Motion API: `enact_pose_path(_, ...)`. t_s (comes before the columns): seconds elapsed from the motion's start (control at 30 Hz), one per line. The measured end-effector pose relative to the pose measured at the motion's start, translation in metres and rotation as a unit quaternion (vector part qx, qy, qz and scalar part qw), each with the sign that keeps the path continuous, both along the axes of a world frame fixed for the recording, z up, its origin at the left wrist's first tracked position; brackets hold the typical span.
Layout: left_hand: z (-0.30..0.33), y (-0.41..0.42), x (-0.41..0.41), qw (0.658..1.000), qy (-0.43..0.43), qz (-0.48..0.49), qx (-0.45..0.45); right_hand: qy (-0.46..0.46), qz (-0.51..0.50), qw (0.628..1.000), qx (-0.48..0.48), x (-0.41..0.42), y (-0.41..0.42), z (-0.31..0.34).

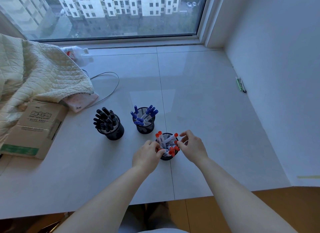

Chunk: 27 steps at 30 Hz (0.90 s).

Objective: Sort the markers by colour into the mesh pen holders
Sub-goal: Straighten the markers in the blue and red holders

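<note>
Left hand [147,154] at the near holder [167,156], fingers curled, pinching a red marker [160,150] at the rim. Right hand [192,146] on the other side, thumb and forefinger pinching a red cap [176,143], remaining fingers spread loosely. Red markers [168,142] standing in that holder. Blue markers [144,114] in the middle holder [144,127]; black markers [104,119] in the left holder [115,133]. All three on the white ledge [207,111], near a cardboard box [34,128].

Both hands [147,154] [192,146] touch red markers [170,152] (in nearest mesh holder [167,157])
</note>
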<state>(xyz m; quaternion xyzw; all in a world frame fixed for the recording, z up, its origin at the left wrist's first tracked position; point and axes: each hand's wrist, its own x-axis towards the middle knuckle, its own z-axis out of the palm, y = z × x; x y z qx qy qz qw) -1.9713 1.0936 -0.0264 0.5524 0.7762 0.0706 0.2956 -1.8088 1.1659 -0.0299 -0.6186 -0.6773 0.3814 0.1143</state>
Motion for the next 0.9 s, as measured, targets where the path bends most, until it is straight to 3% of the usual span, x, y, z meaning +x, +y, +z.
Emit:
enact_pose_path(0.2, 0.007, 0.008, -0.005, 0.988, -0.035, 0.107, 0.107, -0.025, 0.006, 1.0, 0.0, -0.011, 0.011, 0.002)
enact_pose_path(0.67, -0.008, 0.038, -0.013, 0.992, -0.084, 0.094, 0.017, -0.047, 0.038, 0.998, -0.015, -0.02, 0.019, -0.003)
enact_pose_path(0.9, 0.008, 0.028, -0.028, 0.983, -0.083, 0.112, 0.119, 0.081, -0.046, 0.994, 0.048, -0.011, 0.022, 0.013)
